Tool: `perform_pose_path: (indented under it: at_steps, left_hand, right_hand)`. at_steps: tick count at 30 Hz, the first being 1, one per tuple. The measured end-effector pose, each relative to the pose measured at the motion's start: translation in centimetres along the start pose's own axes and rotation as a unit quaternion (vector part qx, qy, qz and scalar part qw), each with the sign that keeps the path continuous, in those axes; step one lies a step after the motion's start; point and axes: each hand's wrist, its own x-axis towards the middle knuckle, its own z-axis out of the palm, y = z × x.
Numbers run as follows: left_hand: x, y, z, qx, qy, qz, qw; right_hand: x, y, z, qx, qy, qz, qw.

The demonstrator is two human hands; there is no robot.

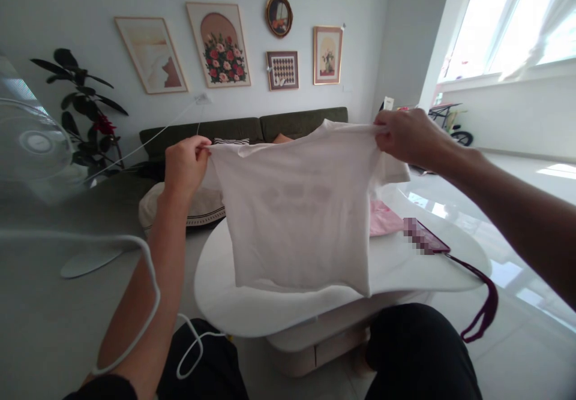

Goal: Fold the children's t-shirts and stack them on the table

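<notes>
A white T-shirt hangs spread out in the air between my two hands, its hem just over the white table. My left hand pinches it at the upper left, near the shoulder. At the upper right my right hand grips the other shoulder, and a short sleeve dangles beneath that hand. Faint dark marks show through the middle of the cloth. Behind the shirt's right side, a piece of pink cloth lies on the table, partly hidden.
The rounded white table stands before my knees. A phone-like dark red item with a strap lies at its right. A white cable loops by my left arm. Behind are a green sofa and a fan.
</notes>
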Motion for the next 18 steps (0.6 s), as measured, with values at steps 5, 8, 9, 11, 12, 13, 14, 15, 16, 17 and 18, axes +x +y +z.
perform_pose_path:
  at_steps: [5, 8, 9, 11, 12, 13, 14, 15, 16, 17, 18]
  left_hand:
    - [-0.2, 0.0, 0.5, -0.007, 0.022, -0.033, 0.999]
    - [-0.2, 0.5, 0.5, -0.061, 0.007, -0.088, 0.994]
    - [-0.3, 0.7, 0.4, -0.068, 0.006, -0.098, 0.993]
    - [-0.4, 0.9, -0.1, -0.071, 0.014, -0.102, 0.992]
    - [-0.5, 1.0, -0.4, -0.075, 0.017, -0.098, 0.992]
    - [-0.7, 0.9, -0.9, -0.082, 0.014, -0.093, 0.992]
    - [-1.0, 0.9, -1.4, -0.093, 0.008, -0.091, 0.991]
    - [-1.2, 0.8, -2.0, -0.106, 0.001, -0.092, 0.99]
    - [-1.5, 0.7, -2.5, -0.119, -0.006, -0.096, 0.988]
    - [-1.8, 0.7, -3.1, -0.129, -0.006, -0.101, 0.987]
    - [-2.1, 0.7, -3.7, -0.135, 0.003, -0.107, 0.985]
  right_hand:
    - [-0.6, 0.4, -0.7, 0.084, 0.012, 0.039, 0.996]
    - [-0.8, 0.1, -1.1, 0.103, 0.028, 0.054, 0.993]
    - [-0.9, -0.1, -1.4, 0.12, 0.031, 0.062, 0.99]
    - [-1.4, -0.5, -2.1, 0.146, 0.051, 0.088, 0.984]
    - [-1.8, -0.6, -2.5, 0.148, 0.063, 0.104, 0.981]
    - [-2.2, -0.6, -2.9, 0.146, 0.067, 0.117, 0.98]
    - [-2.7, -0.3, -3.2, 0.141, 0.06, 0.126, 0.98]
    - [-3.2, 0.1, -3.5, 0.138, 0.042, 0.132, 0.981]
    - [-3.6, 0.9, -3.7, 0.138, 0.019, 0.131, 0.982]
    - [-4.0, 1.8, -3.8, 0.149, 0.005, 0.128, 0.981]
    - [-4.2, 3.0, -3.9, 0.163, 0.006, 0.126, 0.979]
